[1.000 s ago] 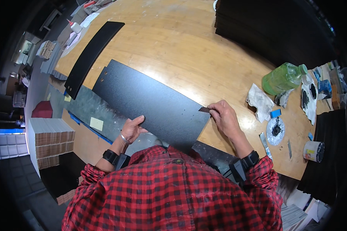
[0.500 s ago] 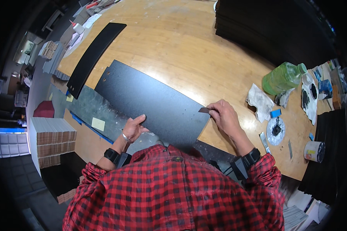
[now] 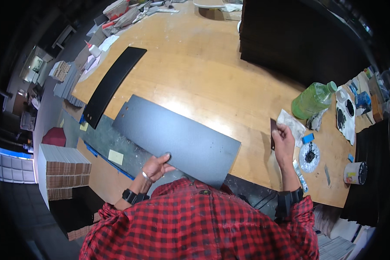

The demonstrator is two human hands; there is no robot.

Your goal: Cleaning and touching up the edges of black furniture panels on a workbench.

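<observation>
A dim workshop surrounds a wide, pale wooden table [image 3: 182, 65]; on its far right stands a tall stack of black sheets [image 3: 299, 43], and beyond its left edge sits a block of layered brown-and-grey cardboard [image 3: 65, 160]; a flat, rectangular, dark grey panel [image 3: 182, 134] lies at the near edge, partly overhanging it, with 2 small holes at its left end; just left of that lies a curved, glossy black strip [image 3: 115, 82]; a translucent green plastic bottle [image 3: 312, 102] stands on the right.

The left hand [image 3: 156, 168] grips the panel's near edge, thumb on the upper face; the right hand [image 3: 284, 145] pinches a thin, dark brown, narrow piece [image 3: 273, 132] between thumb and fingers, just left of a crumpled, stained white cloth [image 3: 291, 126]; nearer lies a round white dish smeared with black [image 3: 310, 157], with a small, bright blue block [image 3: 308, 138] on its far side.

Within the last second the brown piece has left the panel's right-hand corner and swung right, clear of it; the left hand has kept its hold; I judge that contact at that corner is broken off for now, the panel merely being steadied.
</observation>
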